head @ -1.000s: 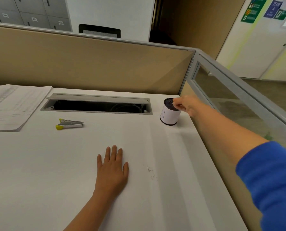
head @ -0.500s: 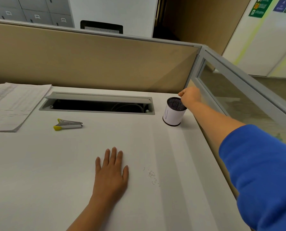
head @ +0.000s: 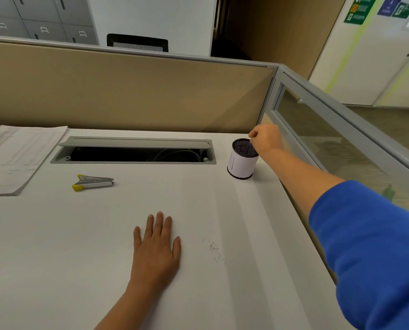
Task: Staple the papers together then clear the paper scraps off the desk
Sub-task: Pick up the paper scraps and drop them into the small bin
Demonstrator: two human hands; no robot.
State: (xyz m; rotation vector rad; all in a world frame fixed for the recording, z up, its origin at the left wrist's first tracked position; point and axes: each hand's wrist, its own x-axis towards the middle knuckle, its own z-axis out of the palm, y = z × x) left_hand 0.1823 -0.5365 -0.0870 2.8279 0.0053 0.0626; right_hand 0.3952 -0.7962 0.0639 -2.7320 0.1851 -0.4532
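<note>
Scraps [head: 214, 251] lie near-right on bench [head: 55, 246]; right hand [head: 266, 139] fingers pinched over cup [head: 242, 160], contents unclear, left hand [head: 157, 244] flat; we release inside rim.

The left hand [head: 157, 244] lies flat, palm down, fingers straight and together, well short of the mesh cup [head: 243, 158]. The right arm, blue-sleeved, reaches out; the right hand [head: 266, 139] hangs at the cup's rim, fingers curled.

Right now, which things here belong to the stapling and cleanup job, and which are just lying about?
Job:
stapler
paper stack
small scraps
mesh cup, right hand at its rim

Lying about:
cable tray
partition
</note>
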